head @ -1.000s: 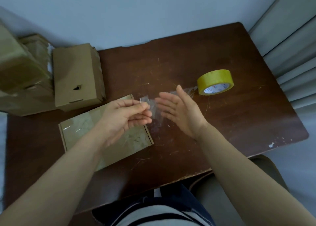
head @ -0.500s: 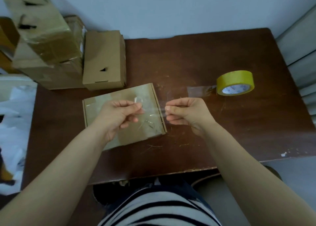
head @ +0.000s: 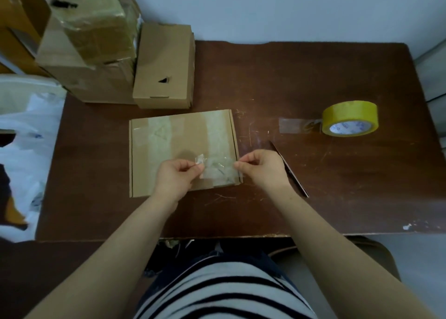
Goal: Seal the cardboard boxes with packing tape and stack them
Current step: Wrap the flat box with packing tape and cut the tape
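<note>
A flat cardboard box [head: 178,137] lies on the brown table [head: 313,173] in front of me, with clear tape strips across its top. My left hand [head: 175,177] and my right hand [head: 261,167] each pinch one end of a short clear tape strip [head: 218,169], stretched between them just above the box's near right corner. The yellow tape roll [head: 350,118] lies on the table to the right, its loose end stuck flat to the wood.
A taller closed carton [head: 164,67] stands behind the flat box. Taped boxes [head: 84,40] are piled at the back left. A dark thin blade-like tool [head: 289,170] lies just right of my right hand. White plastic bags [head: 24,137] hang at the left.
My right hand went from open to pinching the tape strip. Both hands have carried the strip down over the flat box's near right corner. The camera has tilted and shifted left.
</note>
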Demonstrator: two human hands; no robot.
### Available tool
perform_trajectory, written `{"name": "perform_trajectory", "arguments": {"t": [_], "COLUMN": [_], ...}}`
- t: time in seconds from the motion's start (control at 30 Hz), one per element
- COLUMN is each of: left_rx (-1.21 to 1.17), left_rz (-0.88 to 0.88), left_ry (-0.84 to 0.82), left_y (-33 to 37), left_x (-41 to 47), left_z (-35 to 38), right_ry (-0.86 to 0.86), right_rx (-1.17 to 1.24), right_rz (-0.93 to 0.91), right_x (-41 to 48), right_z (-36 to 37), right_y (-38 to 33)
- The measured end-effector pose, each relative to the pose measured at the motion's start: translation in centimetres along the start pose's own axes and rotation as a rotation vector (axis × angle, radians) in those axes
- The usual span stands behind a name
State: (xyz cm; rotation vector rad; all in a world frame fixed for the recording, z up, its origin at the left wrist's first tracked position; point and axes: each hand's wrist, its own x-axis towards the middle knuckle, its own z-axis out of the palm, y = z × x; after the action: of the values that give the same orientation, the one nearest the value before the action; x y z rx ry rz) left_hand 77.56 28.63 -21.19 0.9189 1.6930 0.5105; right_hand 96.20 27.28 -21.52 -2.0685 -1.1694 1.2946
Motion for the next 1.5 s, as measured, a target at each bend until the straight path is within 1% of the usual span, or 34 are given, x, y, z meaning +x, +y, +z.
{"name": "perform_trajectory", "arguments": {"t": [0.1,0.2,0.43,0.63,0.83,0.93,1.0,1.03,1.07,1.1,1.13,1.17,1.2,1.23,1.27,1.3,1.37,1.5], "left_rx": [0.106,0.215,0.279,0.385,0.438,0.49,0.486,0.506,0.566,0.644,0.726,0.822,0.928,1.045,1.145,1.219,1.302,1.326], "left_rz": [0.062,0.095,0.139,0.16,0.164,0.175,0.151,0.186,0.303,0.493,0.706,0.883,0.979,0.986,0.938,0.885,0.856,0.892], "left_ry": [0.064,0.089,0.119,0.124,0.119,0.132,0.147,0.174,0.222,0.269,0.282,0.246,0.146,0.026,-0.071,-0.124,-0.123,-0.126], "left_y": [-0.9,-1.5,-1.3,-1.0,-1.1,-1.1,-1.1,-1.2,-1.4,-1.7,-1.9,-2.3,-2.9,-3.5,-4.0,-4.5,-5.0,-4.5], "left_x": [0.8,1.1,1.2,1.1,1.6,1.5,1.3,1.0,0.6,0.2,-0.2,-0.6,-0.8,-1.0,-1.1,-1.0,-0.8,-0.9], "left_z": [-0.1,-0.5,-0.6,-0.6,-0.5,-0.4,-0.8,-1.1,-1.3,-1.4,-1.3,-0.9,-0.5,-0.1,0.2,0.3,0.3,-0.7], "right_ry": [0.025,0.015,0.008,0.013,0.021,0.071,0.107,0.123,0.15,0.183,0.191,0.151,0.07,-0.016,-0.085,-0.12,-0.106,-0.037], "right_rx": [-0.081,-0.157,-0.357,-0.476,-0.642,-0.709,-0.696,-0.68,-0.667,-0.65,-0.638,-0.64,-0.663,-0.714,-0.782,-0.85,-0.94,-1.007], "right_rz": [-0.037,-0.054,-0.092,-0.132,-0.192,-0.209,-0.174,-0.177,-0.229,-0.328,-0.436,-0.526,-0.596,-0.652,-0.686,-0.699,-0.706,-0.726], "right_x": [0.3,0.5,0.8,0.8,0.7,0.6,0.4,0.3,0.1,-0.2,-0.6,-1.0,-1.4,-1.8,-2.1,-2.2,-2.0,-2.1], "right_z": [0.5,0.9,1.3,1.6,2.1,2.0,1.5,1.3,1.2,1.2,1.3,1.6,2.1,2.6,3.1,3.4,3.6,3.1], "right_y": [-0.1,-0.2,-1.0,-1.2,-1.5,-1.6,-1.5,-1.4,-1.1,-0.7,-0.2,0.3,0.8,1.4,2.0,2.6,3.5,3.8]}}
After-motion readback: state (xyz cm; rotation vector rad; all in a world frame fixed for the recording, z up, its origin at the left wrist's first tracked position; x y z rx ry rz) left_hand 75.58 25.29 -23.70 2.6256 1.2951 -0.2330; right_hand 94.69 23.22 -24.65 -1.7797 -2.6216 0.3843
